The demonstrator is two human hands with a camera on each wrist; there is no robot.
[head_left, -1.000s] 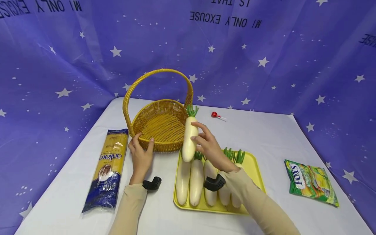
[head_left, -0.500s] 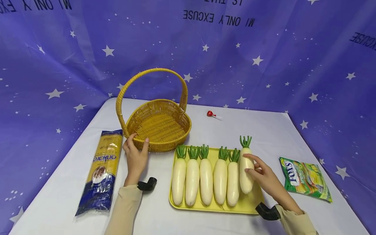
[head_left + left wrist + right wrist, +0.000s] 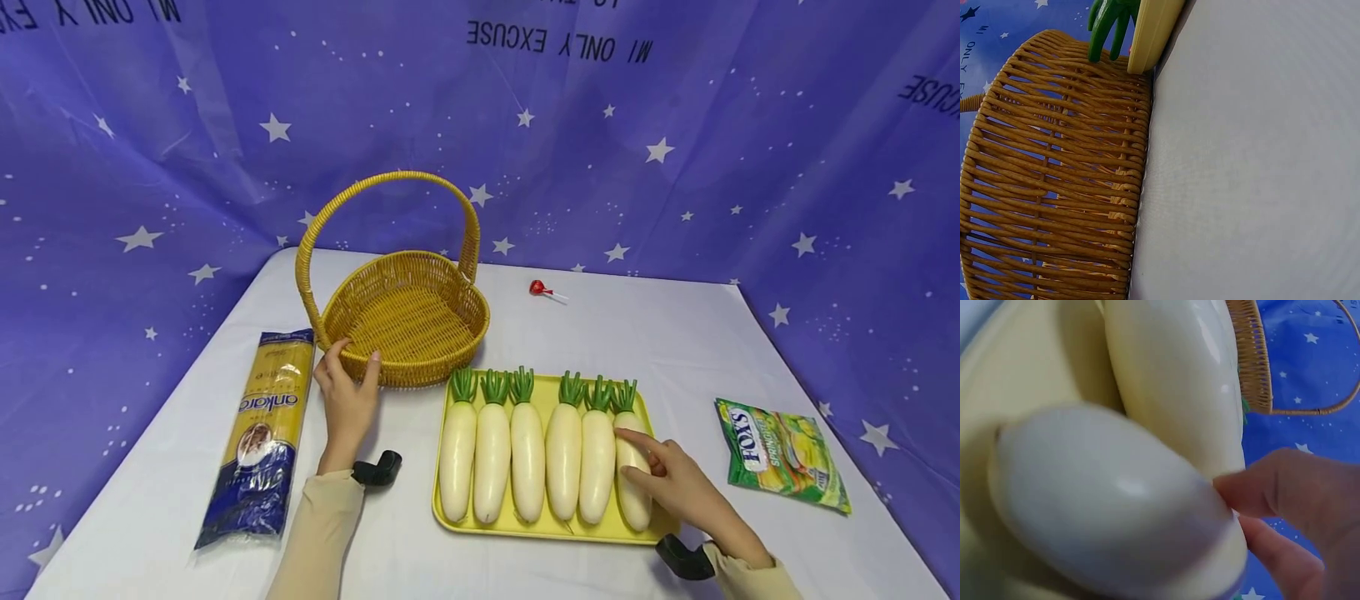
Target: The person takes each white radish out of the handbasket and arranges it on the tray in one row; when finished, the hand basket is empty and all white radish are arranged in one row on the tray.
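My left hand holds the near left rim of a woven wicker basket, whose tall handle arches above; its floor shows bare. The basket's side fills the left part of the left wrist view. With thumb and fingers, my right hand pinches the rightmost white radish, which lies on a yellow tray. Several more green-topped white radishes lie beside it in a row. In the right wrist view the pinched radish looms close, with the thumb at its side.
Left of the basket lies a blue and yellow ankara pasta packet. A red lollipop is toward the back of the white table. At the right is a green FOX'S candy bag. A purple starry cloth stands behind.
My right hand has carried a radish from beside the basket to the tray's right end and lowered it there. My left hand stays on the basket rim.
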